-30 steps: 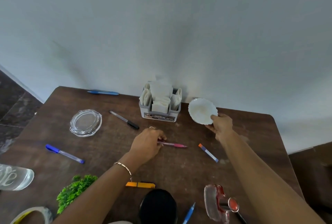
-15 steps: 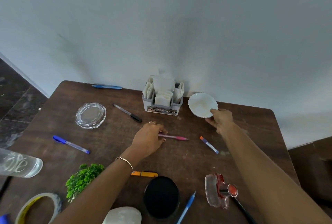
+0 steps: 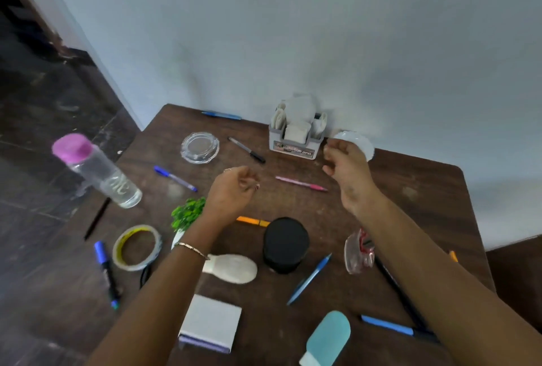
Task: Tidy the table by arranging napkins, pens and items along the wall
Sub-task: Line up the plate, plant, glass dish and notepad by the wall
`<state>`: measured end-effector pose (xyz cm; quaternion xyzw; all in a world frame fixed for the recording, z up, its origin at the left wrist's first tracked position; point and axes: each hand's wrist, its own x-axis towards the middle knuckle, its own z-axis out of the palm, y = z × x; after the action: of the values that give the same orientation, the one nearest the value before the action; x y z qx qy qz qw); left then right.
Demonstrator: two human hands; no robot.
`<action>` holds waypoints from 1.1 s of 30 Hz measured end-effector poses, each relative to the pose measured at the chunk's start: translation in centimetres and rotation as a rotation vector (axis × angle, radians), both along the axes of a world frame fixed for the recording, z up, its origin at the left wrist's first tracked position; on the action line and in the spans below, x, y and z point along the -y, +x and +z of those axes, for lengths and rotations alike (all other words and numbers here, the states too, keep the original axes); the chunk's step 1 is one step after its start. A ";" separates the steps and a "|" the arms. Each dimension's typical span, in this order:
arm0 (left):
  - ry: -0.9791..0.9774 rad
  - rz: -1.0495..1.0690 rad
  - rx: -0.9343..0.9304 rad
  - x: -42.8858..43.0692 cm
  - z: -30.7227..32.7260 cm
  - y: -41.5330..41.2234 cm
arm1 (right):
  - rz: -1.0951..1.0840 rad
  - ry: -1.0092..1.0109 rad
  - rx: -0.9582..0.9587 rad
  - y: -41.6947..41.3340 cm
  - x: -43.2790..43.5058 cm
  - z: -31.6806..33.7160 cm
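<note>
The grey napkin holder [image 3: 296, 142] full of white napkins stands against the wall. A small white dish [image 3: 362, 144] sits right of it, also at the wall. A pink pen [image 3: 300, 183] lies on the brown table [image 3: 416, 189] between my hands. My left hand [image 3: 234, 189] hovers left of the pen with loosely curled fingers, holding nothing. My right hand [image 3: 346, 166] hovers just in front of the dish, empty, fingers loosely apart. A blue pen [image 3: 221, 114] lies along the wall at the far left. A black-tipped pen [image 3: 246, 150] lies left of the holder.
A glass ashtray [image 3: 200, 147], blue-capped pen [image 3: 175, 178], clear bottle with pink cap [image 3: 96, 170], small green plant [image 3: 187, 214], tape roll [image 3: 137, 247], orange pen [image 3: 252, 221], black jar [image 3: 286, 244], white notepad [image 3: 210, 323], teal case [image 3: 328, 337] and more pens lie scattered.
My left hand let go of the pink pen and lifted back. My right hand released the white dish, which now rests at the wall. The view tilted down and left.
</note>
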<state>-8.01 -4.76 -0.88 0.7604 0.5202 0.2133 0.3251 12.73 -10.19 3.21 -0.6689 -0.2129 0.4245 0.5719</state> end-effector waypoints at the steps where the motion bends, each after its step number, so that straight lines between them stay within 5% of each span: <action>1: -0.006 0.055 0.038 1.0 0.4 -1.4 | 0.076 0.005 -0.004 -1.7 0.7 0.2; 10: -0.097 0.560 0.001 8.5 -2.3 -12.8 | 0.477 -0.190 -0.044 -13.7 2.8 -3.3; 25: -0.230 0.111 -0.218 2.9 -6.0 -14.6 | 0.386 -0.406 -0.206 -20.3 0.6 -9.0; 33: -0.366 0.005 0.198 -0.3 -4.7 -14.6 | 0.399 -0.236 0.050 -18.9 0.1 -6.2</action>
<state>-22.60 -4.42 -5.57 0.6627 0.5175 0.1897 0.5070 -6.22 -10.25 -3.03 -0.6863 -0.3039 0.5341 0.3891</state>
